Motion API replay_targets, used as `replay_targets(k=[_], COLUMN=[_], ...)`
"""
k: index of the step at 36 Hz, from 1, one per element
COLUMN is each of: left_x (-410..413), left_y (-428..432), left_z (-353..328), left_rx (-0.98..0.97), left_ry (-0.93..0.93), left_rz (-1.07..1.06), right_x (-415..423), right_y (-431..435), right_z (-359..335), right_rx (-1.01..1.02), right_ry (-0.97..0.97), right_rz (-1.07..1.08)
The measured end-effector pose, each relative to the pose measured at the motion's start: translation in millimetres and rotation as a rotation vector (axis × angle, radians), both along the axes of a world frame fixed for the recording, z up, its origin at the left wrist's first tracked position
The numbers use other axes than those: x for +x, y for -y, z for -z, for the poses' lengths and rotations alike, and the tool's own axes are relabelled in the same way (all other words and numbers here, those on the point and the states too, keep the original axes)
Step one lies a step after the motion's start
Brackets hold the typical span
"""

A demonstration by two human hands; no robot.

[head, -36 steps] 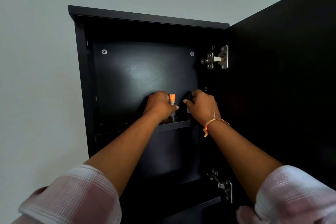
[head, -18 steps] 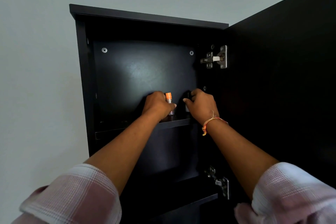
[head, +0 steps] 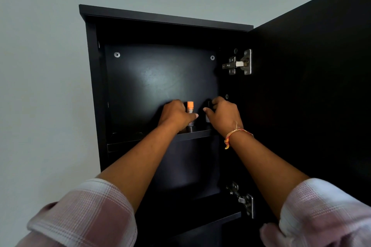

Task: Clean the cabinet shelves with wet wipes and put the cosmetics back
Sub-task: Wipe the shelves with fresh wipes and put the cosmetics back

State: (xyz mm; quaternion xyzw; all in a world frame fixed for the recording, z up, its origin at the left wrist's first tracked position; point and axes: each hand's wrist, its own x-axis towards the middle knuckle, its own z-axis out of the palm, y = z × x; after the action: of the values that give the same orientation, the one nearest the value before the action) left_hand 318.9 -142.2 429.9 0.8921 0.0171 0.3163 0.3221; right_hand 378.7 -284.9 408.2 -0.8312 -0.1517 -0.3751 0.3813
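Observation:
A black wall cabinet [head: 94, 86] stands open, both my arms reaching up to its upper shelf [head: 196, 134]. My left hand [head: 175, 115] is closed around a small tube with an orange cap [head: 190, 105], which stands upright on the shelf. Just to the right, my right hand [head: 222, 115] grips a dark container with a pale lower part [head: 207, 117], mostly hidden behind the fingers. A thread bracelet [head: 233, 134] circles my right wrist.
The cabinet door [head: 313, 96] is swung open on the right, held by two metal hinges [head: 240, 64]. A lower shelf edge [head: 220, 219] shows below. The left part of the upper shelf is dark. A pale wall surrounds the cabinet.
Both hands have stayed at the shelf on the same two containers, with barely any shift; the orange-capped tube sits slightly lower and more upright than a second ago.

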Motion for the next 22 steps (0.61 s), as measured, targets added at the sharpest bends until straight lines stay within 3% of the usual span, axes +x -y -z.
replay_targets(k=[22], left_x=[-3.3], left_y=[1.9], left_z=[0.5], left_rx=[0.013], left_ry=[0.051], left_rz=[-0.007], right_x=[-6.5], right_y=[0.6], right_z=[1.0], right_rx=[-0.016], right_ry=[0.061], right_rz=[0.008])
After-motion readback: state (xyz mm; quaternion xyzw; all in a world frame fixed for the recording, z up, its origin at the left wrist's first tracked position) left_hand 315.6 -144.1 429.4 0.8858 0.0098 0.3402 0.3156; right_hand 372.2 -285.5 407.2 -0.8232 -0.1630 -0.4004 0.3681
